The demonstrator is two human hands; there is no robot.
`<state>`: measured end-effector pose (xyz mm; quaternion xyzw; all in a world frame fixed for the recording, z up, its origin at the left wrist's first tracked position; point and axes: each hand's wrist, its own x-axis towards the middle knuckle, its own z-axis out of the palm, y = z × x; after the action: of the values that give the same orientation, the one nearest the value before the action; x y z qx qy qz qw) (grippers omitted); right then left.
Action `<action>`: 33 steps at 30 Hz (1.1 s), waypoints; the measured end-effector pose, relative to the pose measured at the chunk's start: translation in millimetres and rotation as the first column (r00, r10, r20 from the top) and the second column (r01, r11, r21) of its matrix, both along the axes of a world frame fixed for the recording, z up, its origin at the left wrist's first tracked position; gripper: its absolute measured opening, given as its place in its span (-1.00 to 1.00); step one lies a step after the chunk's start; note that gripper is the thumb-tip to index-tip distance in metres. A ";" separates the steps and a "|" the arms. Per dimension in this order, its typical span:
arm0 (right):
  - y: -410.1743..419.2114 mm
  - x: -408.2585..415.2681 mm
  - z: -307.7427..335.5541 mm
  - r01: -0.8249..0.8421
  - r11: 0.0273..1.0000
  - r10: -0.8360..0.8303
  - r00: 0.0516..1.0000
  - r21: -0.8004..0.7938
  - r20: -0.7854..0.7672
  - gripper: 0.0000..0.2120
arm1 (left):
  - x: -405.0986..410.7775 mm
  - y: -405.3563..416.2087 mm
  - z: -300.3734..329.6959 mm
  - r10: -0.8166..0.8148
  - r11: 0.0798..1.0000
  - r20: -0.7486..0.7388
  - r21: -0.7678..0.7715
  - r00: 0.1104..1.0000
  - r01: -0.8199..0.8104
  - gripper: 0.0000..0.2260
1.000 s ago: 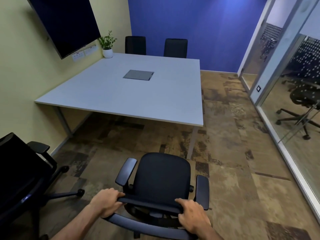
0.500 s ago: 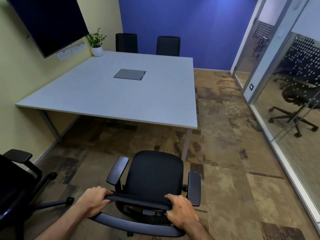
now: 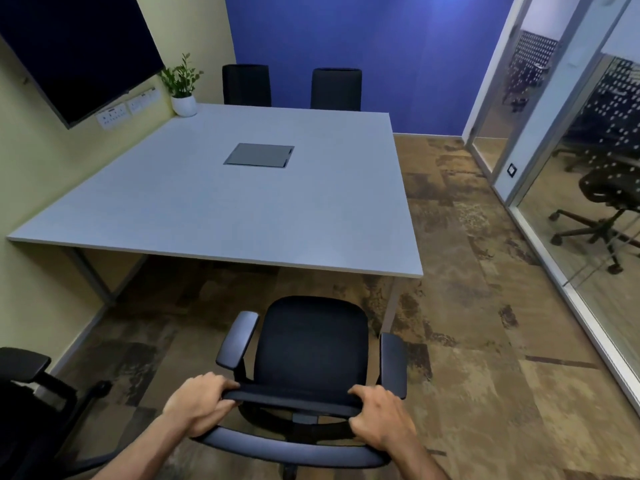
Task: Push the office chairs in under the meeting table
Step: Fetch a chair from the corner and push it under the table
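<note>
as the chair faces the table, both hands grip its backrest top.

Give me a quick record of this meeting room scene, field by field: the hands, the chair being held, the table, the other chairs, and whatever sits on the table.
left hand: gripping the top of the backrest, left end
right hand: gripping the top of the backrest, right end
held chair: on the carpet, short of the table's near edge, not yet under it
table: large, pale grey, against the left wall
far chairs: two, tucked in at the far edge
spare chair: lower left, away from the table
plant: white pot, far left corner
</note>
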<state>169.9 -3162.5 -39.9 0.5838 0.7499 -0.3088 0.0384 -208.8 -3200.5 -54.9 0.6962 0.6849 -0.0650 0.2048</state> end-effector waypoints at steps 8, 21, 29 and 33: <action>101.2 -77.5 -5.3 0.040 0.998 -0.035 0.995 -0.058 0.089 -0.47 | -72.4 103.3 6.7 -0.041 0.998 0.039 0.043 0.998 0.039 -0.53; 244.2 -118.8 -2.4 0.065 0.996 -0.058 0.991 -0.060 0.119 -0.43 | -107.7 248.0 4.1 -0.055 0.992 0.015 0.115 0.998 0.053 -0.50; 340.3 -122.0 4.5 -0.011 1.000 0.010 0.991 0.004 0.136 -0.46 | -108.2 338.1 -0.3 -0.037 0.994 0.035 0.108 0.999 0.033 -0.45; 378.2 -120.6 4.2 -0.015 1.000 0.018 0.989 -0.023 0.146 -0.47 | -105.8 371.9 -2.3 -0.042 0.991 0.049 0.129 0.998 0.036 -0.42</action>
<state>49.3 -2784.3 -35.7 0.5983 0.7463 -0.2731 0.1024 -314.6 -2828.6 -57.2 0.7226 0.6684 -0.0068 0.1762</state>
